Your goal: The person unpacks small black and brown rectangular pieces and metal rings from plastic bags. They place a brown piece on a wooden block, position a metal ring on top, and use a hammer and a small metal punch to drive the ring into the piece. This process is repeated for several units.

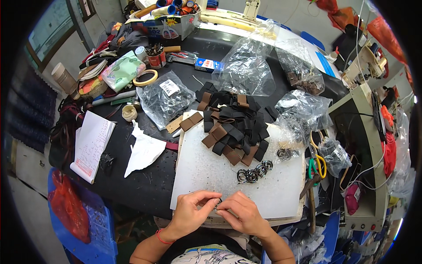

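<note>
My left hand (192, 212) and my right hand (244, 214) meet at the near edge of the white work board (193, 171). Their fingertips pinch a small dark shiny piece (218, 202) between them; the fingers hide most of it, so its exact kind is unclear. Beyond the hands, several dark shiny ring buckles (252, 176) lie in a short row on the board. Behind those is a loose heap of black and brown looped strap pieces (239, 127). A small clear bag with more dark rings (285, 153) rests at the board's right.
Scissors with yellow handles (321, 165) and a hammer (311, 193) lie at the right edge. Clear plastic bags (248, 66) surround the heap. To the left are torn white paper (143, 152), a notebook (93, 143) and a tape roll (145, 78).
</note>
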Tool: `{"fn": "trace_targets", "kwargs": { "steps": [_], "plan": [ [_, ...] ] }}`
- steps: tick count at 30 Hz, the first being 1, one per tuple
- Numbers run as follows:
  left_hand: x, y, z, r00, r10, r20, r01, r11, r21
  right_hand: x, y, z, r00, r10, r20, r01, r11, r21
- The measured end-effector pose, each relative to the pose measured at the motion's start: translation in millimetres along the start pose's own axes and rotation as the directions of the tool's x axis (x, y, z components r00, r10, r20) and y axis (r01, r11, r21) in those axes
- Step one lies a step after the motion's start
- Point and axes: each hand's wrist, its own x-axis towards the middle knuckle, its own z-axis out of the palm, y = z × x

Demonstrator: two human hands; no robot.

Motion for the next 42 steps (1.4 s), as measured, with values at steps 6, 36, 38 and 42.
{"fn": "trace_targets", "kwargs": {
  "steps": [6, 36, 38, 42],
  "plan": [
    [11.4, 9.6, -11.0, 0.988, -0.1, 0.118, 0.106, 0.994, -0.039, 1.9, -4.0, -0.1, 0.995, -0.062, -0.08, 0.048, 0.984, -0.17],
    [129.2, -21.0, -110.9, 0.887, 0.432, -0.16, -0.186, 0.654, 0.733, -10.3, 4.5, 7.6, 0.82, 0.494, -0.289, -0.381, 0.848, 0.369],
    [145.1, -30.3, -117.9, 0.919, 0.359, -0.165, -0.099, 0.614, 0.783, -11.5, 0.4, 10.7, 0.815, 0.491, -0.306, -0.356, 0.843, 0.403],
    [154.6, -40.2, -119.6, 0.939, 0.321, -0.125, -0.092, 0.582, 0.808, -23.7, 0.6, 10.1, 0.815, 0.479, -0.326, -0.343, 0.852, 0.395]
  ]
}}
